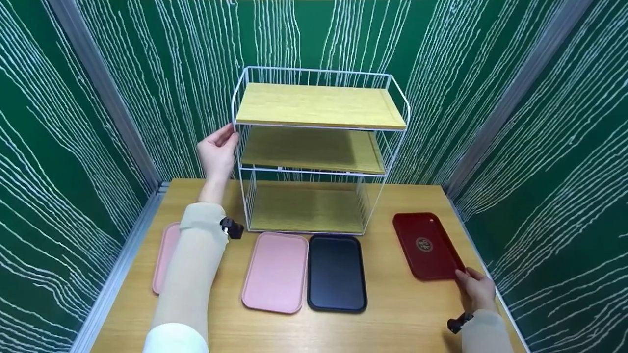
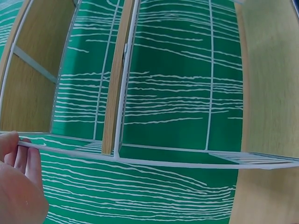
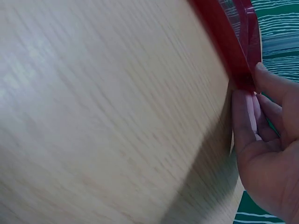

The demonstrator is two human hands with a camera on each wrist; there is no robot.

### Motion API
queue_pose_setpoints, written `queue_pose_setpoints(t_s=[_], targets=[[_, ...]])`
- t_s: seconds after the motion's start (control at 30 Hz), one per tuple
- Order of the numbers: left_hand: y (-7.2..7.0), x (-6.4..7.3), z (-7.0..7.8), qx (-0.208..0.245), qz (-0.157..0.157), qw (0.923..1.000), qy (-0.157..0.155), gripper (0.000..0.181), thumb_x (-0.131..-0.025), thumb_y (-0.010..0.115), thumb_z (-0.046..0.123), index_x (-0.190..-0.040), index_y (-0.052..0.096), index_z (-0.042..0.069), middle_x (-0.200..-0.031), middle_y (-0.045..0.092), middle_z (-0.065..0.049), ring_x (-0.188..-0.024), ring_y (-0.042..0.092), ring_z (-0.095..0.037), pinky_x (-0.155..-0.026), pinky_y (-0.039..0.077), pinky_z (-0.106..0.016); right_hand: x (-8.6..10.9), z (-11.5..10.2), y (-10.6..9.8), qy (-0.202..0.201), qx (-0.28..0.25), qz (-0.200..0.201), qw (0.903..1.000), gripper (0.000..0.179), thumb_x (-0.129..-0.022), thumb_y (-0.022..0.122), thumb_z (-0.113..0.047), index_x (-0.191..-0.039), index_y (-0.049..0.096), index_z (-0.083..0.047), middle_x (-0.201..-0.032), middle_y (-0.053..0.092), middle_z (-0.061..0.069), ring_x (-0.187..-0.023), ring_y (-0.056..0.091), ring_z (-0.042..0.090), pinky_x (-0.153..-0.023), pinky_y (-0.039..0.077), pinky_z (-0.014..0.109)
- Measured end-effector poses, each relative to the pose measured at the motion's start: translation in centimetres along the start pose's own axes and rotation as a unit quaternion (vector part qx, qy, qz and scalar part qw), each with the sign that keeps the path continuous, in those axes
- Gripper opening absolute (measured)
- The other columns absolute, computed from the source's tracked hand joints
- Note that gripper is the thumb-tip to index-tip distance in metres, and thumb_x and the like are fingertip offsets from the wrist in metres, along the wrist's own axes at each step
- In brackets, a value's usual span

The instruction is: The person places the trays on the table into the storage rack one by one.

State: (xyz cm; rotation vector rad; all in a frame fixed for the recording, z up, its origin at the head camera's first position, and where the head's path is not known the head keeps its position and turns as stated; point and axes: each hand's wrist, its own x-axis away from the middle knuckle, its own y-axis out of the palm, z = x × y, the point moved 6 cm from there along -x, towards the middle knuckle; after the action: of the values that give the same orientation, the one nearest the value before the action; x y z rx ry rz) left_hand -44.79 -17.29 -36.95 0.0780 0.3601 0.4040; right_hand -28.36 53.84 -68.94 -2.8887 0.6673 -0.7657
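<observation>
My left hand (image 1: 218, 148) pinches the left front upright of a white wire rack (image 1: 240, 169), just below its top shelf. In the left wrist view, thumb and fingers (image 2: 33, 168) close around the thin white rod. The rack has three wooden shelves, and nothing lies on them. At the right, my right hand (image 1: 477, 289) pinches the near right corner of a dark red tray (image 1: 424, 247) with a round gold emblem. The right wrist view shows the thumb over the red rim (image 3: 245, 77) and the fingers under it.
In front of the rack, a pink tray (image 1: 275, 272) and a black tray (image 1: 336, 273) lie side by side on the wooden table (image 1: 392, 318). Another pink tray (image 1: 167, 250) is partly hidden behind my left forearm. Green walls with white lines (image 1: 549, 147) enclose the table.
</observation>
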Motion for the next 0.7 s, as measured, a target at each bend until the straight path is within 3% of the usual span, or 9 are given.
queue_pose_setpoints(t_s=[0.1, 0.27, 0.37, 0.47, 0.6, 0.7], targets=[[0.0, -0.1, -0.1, -0.002, 0.005, 1.0, -0.006, 0.03, -0.101, 0.073, 0.005, -0.131, 0.075, 0.006, -0.133, 0.074, -0.012, -0.124, 0.07, -0.021, -0.104, 0.055, -0.026, -1.0, 0.6, -0.2, -0.001, 0.013, 0.013, 0.9998, 0.075, -0.106, 0.07, -0.022, -0.167, 0.031, -0.003, -0.17, 0.034, 0.021, -0.11, 0.06, 0.004, -0.116, 0.041, 0.025], [0.0, -0.2, -0.3, 0.001, 0.007, 0.9999, -0.014, 0.029, -0.101, 0.073, 0.006, -0.13, 0.076, 0.008, -0.134, 0.073, -0.012, -0.123, 0.07, -0.02, -0.104, 0.054, -0.026, -0.3, 0.2, 0.3, 0.013, 0.002, -0.005, 0.9999, 0.077, -0.105, 0.071, -0.017, -0.167, 0.027, -0.002, -0.171, 0.03, 0.024, -0.137, 0.051, 0.028, -0.127, 0.027, 0.041], [-0.1, -0.3, -0.3, 0.008, 0.005, 0.9998, -0.015, 0.029, -0.101, 0.073, 0.005, -0.13, 0.076, 0.007, -0.135, 0.072, -0.015, -0.125, 0.069, -0.023, -0.104, 0.054, -0.026, 0.1, 0.1, 0.7, 0.026, -0.018, -0.009, 0.9995, 0.08, -0.104, 0.072, -0.013, -0.168, 0.026, -0.003, -0.172, 0.029, 0.023, -0.139, 0.05, 0.03, -0.124, 0.032, 0.037], [-0.1, -0.2, -0.2, 0.004, 0.003, 0.9999, -0.01, 0.028, -0.101, 0.073, 0.004, -0.129, 0.076, 0.007, -0.132, 0.074, -0.014, -0.124, 0.07, -0.024, -0.104, 0.055, -0.026, -0.3, 0.6, 0.6, 0.038, -0.028, 0.003, 0.9989, 0.082, -0.1, 0.077, -0.011, -0.168, 0.031, -0.005, -0.169, 0.036, 0.02, -0.126, 0.061, 0.023, -0.117, 0.04, 0.032], [0.0, -0.1, 0.2, -0.023, 0.0, 0.9997, 0.002, 0.027, -0.101, 0.073, 0.004, -0.127, 0.077, 0.008, -0.128, 0.076, -0.01, -0.119, 0.072, -0.02, -0.102, 0.056, -0.026, -0.5, 1.0, 0.8, 0.046, -0.038, 0.001, 0.9982, 0.081, -0.097, 0.08, -0.009, -0.165, 0.035, -0.004, -0.168, 0.037, 0.021, -0.131, 0.057, 0.028, -0.121, 0.037, 0.038], [0.0, -0.1, 0.4, -0.043, -0.003, 0.999, 0.008, 0.026, -0.102, 0.073, 0.006, -0.127, 0.077, 0.008, -0.128, 0.076, -0.011, -0.118, 0.072, -0.019, -0.102, 0.056, -0.026, -0.2, 0.9, 1.2, 0.05, -0.027, 0.015, 0.9983, 0.07, -0.098, 0.079, -0.011, -0.158, 0.043, -0.002, -0.166, 0.039, 0.024, -0.138, 0.049, 0.035, -0.124, 0.033, 0.044]])
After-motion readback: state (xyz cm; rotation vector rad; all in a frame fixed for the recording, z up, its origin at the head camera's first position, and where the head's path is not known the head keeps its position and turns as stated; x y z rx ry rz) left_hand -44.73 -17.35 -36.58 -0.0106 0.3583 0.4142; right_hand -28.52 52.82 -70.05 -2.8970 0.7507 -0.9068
